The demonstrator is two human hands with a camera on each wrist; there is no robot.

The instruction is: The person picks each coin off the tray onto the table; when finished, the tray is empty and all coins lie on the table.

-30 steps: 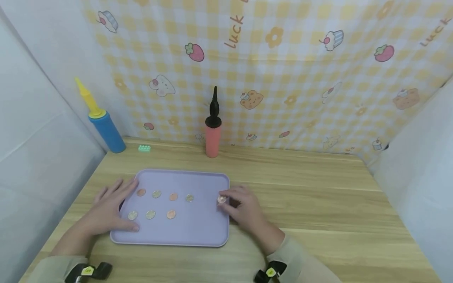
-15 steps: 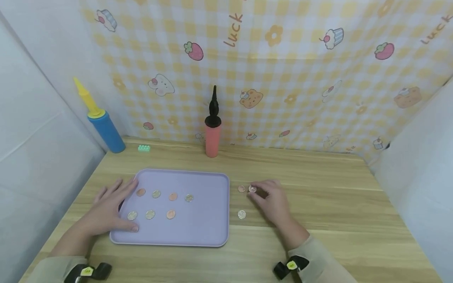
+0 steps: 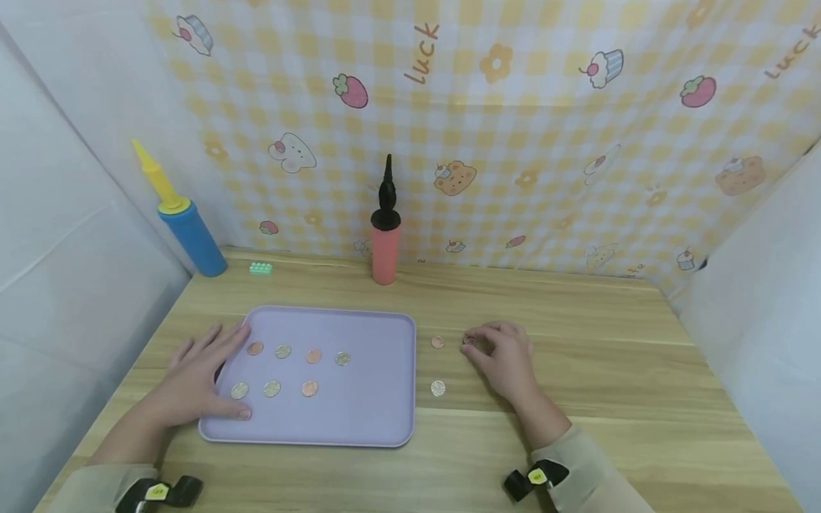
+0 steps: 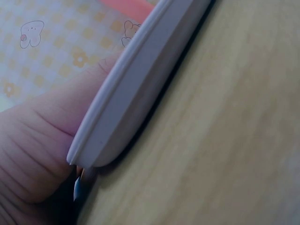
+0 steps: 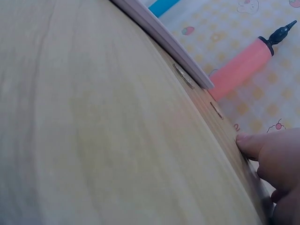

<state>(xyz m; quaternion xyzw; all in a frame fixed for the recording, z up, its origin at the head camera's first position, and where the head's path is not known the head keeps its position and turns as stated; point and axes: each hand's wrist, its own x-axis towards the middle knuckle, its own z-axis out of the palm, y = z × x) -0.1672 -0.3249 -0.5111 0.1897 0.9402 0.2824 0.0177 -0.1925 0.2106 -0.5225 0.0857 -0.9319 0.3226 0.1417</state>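
A lilac tray [image 3: 378, 399] carries several copper and silver coins in two rows, among them a copper coin [image 3: 310, 388]. My left hand [image 3: 195, 381] lies over the tray's left rim, fingers spread, thumb inside; the left wrist view shows it behind the tray's edge [image 4: 122, 89]. Right of the tray, my right hand [image 3: 507, 360] pinches a coin [image 3: 469, 340] at the tabletop, mostly covered by the fingertips. Between that hand and the tray lie a copper coin [image 3: 437, 342] and a silver coin [image 3: 438, 388]. In the right wrist view the hand [image 5: 276, 164] hides its coin.
A pink pump [image 3: 385, 255] with a black nozzle stands upright behind the tray. At the back left, a blue pump [image 3: 200, 242] with a yellow nozzle leans beside a small mint-green brick [image 3: 261, 268]. A yellow checked cloth [image 3: 551, 128] hangs behind the wooden table [image 3: 616, 370].
My right hand has moved right, from the tray's right rim onto the table, taking its coin along past the two loose coins. My left hand has stayed in place.
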